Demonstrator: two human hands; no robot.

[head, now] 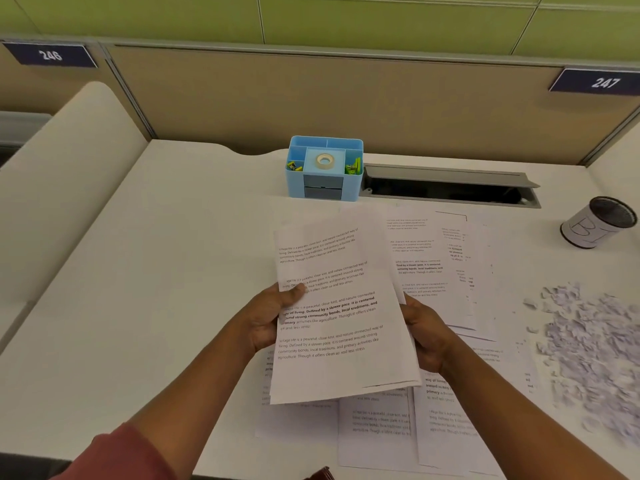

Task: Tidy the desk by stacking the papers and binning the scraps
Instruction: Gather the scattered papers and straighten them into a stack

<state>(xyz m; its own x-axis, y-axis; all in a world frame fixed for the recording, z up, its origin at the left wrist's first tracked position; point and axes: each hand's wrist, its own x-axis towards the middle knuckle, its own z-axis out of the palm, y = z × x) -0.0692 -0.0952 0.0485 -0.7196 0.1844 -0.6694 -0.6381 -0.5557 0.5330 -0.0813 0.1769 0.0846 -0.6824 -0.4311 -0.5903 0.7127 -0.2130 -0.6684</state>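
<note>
Both hands gripped the printed sheaf [341, 320]: left hand [268, 320] thumb on top, right hand [424, 336] curled under the edge. Sheets fanned unevenly, tilted. Torn scraps [592, 344] piled to the right.

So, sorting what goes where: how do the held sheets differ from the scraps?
The held sheets are whole printed pages, gripped by the left hand and right hand; the scraps are tiny torn bits. The sheets are lifted; the scraps lie scattered on the desk. Both are white paper.

Even, bright overhead light is washing the white surface [138, 271] with only faint shadows. The wide lens is bending the far beige partition wall [311, 98], and the right-hand heap of shredded white paper scraps [595, 348] is smearing into blur.
</note>
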